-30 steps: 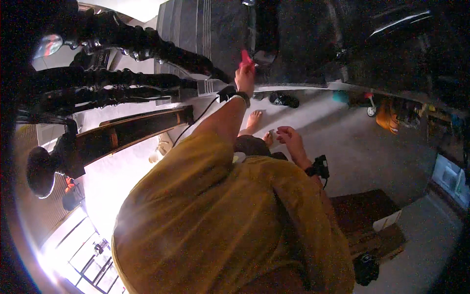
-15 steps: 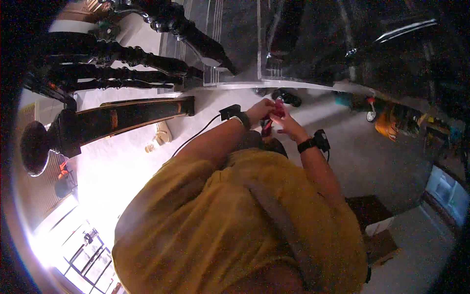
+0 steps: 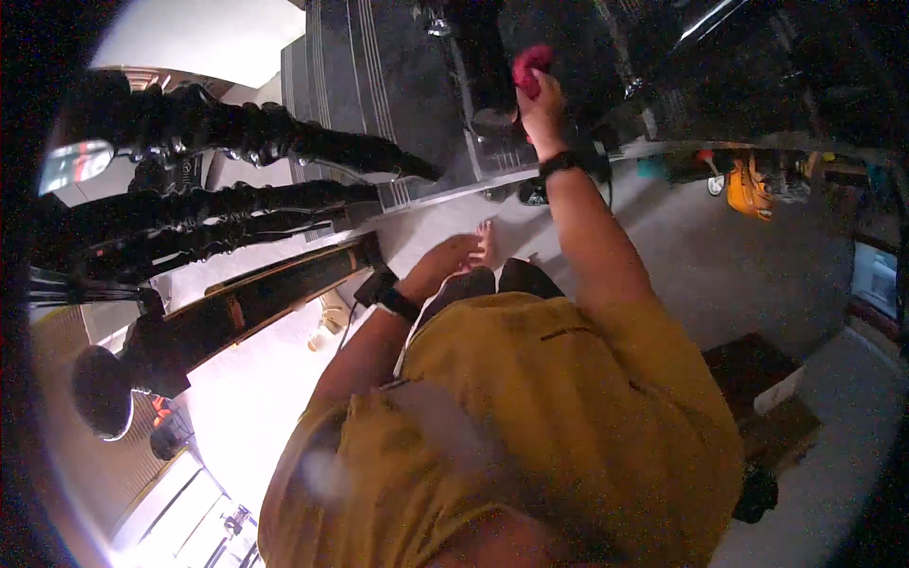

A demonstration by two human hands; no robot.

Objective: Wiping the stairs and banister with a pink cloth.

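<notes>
My right hand (image 3: pixel 542 112) is stretched forward with its fingers closed around a deep red, soft-looking bundle, perhaps a crumpled cloth (image 3: pixel 532 66). It is held against or just over the dark, glossy furniture surface (image 3: pixel 587 57), beside a thick black post (image 3: pixel 481 71); whether it touches the post I cannot tell. My left hand (image 3: pixel 445 263) hangs low in front of my body, above the floor and near my knees. Its fingers look loosely stretched and I see nothing in them. Both wrists carry dark bands.
Glossy black turned posts (image 3: pixel 256 133) reach in from the left. Below them runs a dark wooden beam (image 3: pixel 284 284) with a rounded end. Pale floor (image 3: pixel 436 218) lies under the furniture edge. An orange bag-like thing (image 3: pixel 748 194) and a brown box (image 3: pixel 757 369) stand to the right.
Both hands were together on the red bundle in front of me. My right hand has carried it forward to the dark furniture; my left hand has let go and dropped back toward my body.
</notes>
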